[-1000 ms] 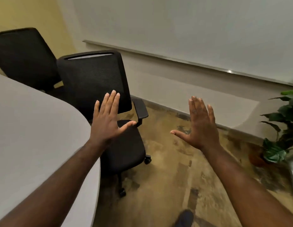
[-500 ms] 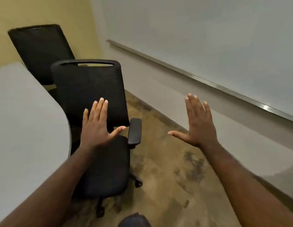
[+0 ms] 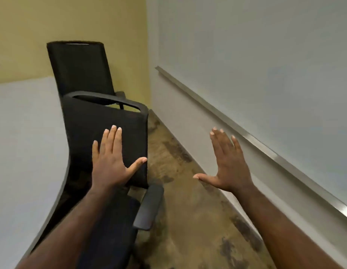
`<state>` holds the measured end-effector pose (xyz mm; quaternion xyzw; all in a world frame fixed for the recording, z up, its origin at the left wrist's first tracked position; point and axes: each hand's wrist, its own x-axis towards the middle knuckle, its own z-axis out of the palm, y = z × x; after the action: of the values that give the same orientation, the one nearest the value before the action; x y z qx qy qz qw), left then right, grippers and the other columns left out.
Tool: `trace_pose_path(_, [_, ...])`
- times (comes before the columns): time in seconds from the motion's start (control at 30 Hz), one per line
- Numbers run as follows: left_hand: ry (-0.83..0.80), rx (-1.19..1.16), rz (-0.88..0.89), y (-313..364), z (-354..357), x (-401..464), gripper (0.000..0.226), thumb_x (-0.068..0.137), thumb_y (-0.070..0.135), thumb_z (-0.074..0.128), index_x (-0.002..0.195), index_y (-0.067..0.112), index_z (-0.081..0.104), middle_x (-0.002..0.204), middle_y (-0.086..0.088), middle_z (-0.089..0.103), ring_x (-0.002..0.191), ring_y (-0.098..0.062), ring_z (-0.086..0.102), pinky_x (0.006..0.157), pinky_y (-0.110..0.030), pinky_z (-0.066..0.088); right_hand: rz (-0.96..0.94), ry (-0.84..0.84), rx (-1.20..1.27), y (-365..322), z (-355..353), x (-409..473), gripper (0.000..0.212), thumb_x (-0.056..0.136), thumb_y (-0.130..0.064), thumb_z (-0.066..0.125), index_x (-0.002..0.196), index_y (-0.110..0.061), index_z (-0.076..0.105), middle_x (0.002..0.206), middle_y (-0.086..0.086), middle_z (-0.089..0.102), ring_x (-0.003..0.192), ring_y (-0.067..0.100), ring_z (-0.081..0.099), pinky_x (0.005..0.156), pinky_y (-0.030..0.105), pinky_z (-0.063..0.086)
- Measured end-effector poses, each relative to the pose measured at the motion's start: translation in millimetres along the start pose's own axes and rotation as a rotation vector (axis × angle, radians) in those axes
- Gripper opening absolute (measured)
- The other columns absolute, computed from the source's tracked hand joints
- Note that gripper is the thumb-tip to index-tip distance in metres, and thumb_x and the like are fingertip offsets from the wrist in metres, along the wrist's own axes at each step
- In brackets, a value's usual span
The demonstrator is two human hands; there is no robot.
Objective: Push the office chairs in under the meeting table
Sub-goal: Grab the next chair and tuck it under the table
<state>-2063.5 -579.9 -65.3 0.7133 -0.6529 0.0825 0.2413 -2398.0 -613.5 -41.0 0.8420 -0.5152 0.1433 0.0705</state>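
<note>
Your left hand (image 3: 110, 164) is spread flat, fingers together and thumb out, raised in front of the backrest of the near chair (image 3: 104, 136), and whether the palm is touching the mesh or just short of it, you can't tell from here. Your right hand (image 3: 229, 167) is just as open, gripping nothing, held up over bare floor (image 3: 188, 210) to the right of the chair, well clear of it. That near chair sits just beside the curved edge of the table (image 3: 23, 152), seat and right armrest (image 3: 148, 207) sticking out toward you, so it looks not yet tucked in. Beyond it, the far chair (image 3: 79, 70) stands close against the table near the yellow wall (image 3: 52, 26). To your right runs the whiteboard (image 3: 266, 74) with its metal rail. Expect this chair to handle easily: its base is hidden here, but it should roll with moderate weight and swivel if pushed off-centre. The mesh back will likely give under your palm, so take the stiff top frame or both backrest edges, two hands, and push straight at the table, watching that the armrest clears the edge.
</note>
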Motion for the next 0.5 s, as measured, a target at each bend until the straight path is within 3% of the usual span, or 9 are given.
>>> trace_pose_path(0.5, [-0.018,0.142,-0.359,27,73,149,0.109,0.077,0.09,0.021,0.156,0.014,0.013,0.164,-0.004,0.014,0.15,-0.02,0.004,0.121,-0.05,0.01,-0.358,0.018,0.188,79,57,240,0.123,0.067,-0.092,0.042,0.154,-0.011,0.01,0.162,0.006,0.009,0.149,0.021,0.004,0.118,0.053,0.013])
